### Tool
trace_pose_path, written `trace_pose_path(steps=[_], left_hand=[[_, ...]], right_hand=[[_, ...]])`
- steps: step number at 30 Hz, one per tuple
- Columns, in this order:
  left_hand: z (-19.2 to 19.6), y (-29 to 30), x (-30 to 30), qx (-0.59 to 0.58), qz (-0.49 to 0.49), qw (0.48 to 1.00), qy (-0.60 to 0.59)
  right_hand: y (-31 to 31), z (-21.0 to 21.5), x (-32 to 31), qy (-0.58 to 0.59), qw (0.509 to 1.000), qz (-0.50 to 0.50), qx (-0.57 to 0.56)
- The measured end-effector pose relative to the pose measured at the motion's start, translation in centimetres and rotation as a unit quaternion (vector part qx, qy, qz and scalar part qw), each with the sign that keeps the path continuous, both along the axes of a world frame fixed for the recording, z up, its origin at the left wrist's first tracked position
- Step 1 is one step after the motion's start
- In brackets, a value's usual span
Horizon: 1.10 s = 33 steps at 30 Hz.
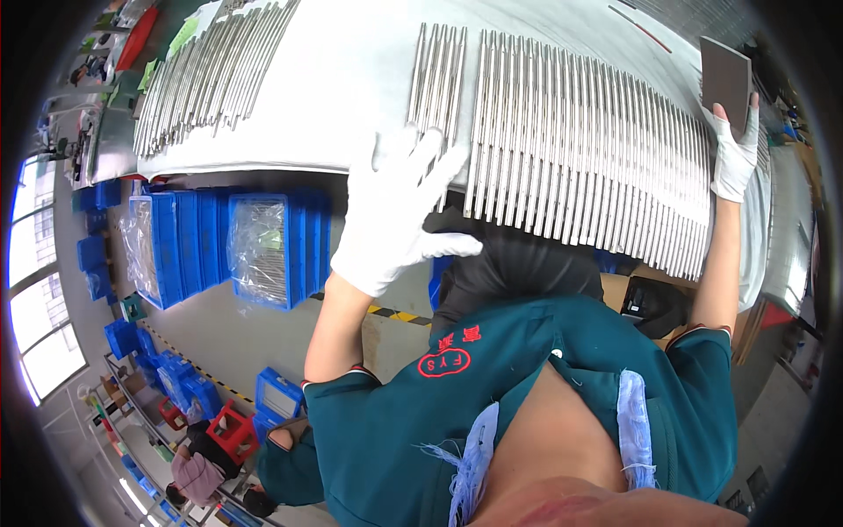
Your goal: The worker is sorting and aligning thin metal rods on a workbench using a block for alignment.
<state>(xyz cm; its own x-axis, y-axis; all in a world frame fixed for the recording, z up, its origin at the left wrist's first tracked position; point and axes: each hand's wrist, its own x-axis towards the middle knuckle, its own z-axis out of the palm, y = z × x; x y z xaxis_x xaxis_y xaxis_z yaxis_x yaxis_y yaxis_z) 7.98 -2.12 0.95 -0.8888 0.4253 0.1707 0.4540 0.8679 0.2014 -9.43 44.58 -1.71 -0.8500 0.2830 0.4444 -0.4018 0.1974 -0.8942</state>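
Observation:
My left hand (391, 206), in a white glove, is spread open over the near ends of a small group of slim metal rods (437, 75); whether its fingertips touch them I cannot tell. Just right of that group, a long row of similar rods (580, 140) lies side by side on the white-covered table (342, 79). At the row's far right end, my right hand (736, 167), gloved with some fingertips bare, grips the lower edge of a dark grey rectangular panel (725, 77). The panel is tilted up, and part of that grip is hidden.
More metal rods (219, 75) lie at the table's left end. A thin reddish stick (641, 29) is near the far edge. Blue crates (189, 246) with plastic-wrapped contents stand left, below the table. A red stool (233, 430) and other people (202, 470) are farther back at lower left.

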Motion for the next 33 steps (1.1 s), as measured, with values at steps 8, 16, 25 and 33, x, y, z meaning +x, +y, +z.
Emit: trace_pose_path(steps=[8,16,25,33], left_hand=[[0.3,-0.9,0.1,0.012,0.012,1.000,0.014],[0.3,1.7,0.0,0.052,-0.041,0.998,0.003],[0.0,0.0,0.7,-0.002,-0.009,0.999,0.030],[0.4,-0.2,0.8,0.002,0.031,0.998,0.058]], right_hand=[[-0.9,-0.3,0.7,-0.003,0.995,-0.014,0.102],[-0.5,-0.3,0.3,-0.022,0.998,-0.004,0.051],[-1.0,-0.2,0.1,-0.006,0.997,-0.018,0.070],[-1.1,0.1,0.1,-0.002,0.994,-0.032,0.109]])
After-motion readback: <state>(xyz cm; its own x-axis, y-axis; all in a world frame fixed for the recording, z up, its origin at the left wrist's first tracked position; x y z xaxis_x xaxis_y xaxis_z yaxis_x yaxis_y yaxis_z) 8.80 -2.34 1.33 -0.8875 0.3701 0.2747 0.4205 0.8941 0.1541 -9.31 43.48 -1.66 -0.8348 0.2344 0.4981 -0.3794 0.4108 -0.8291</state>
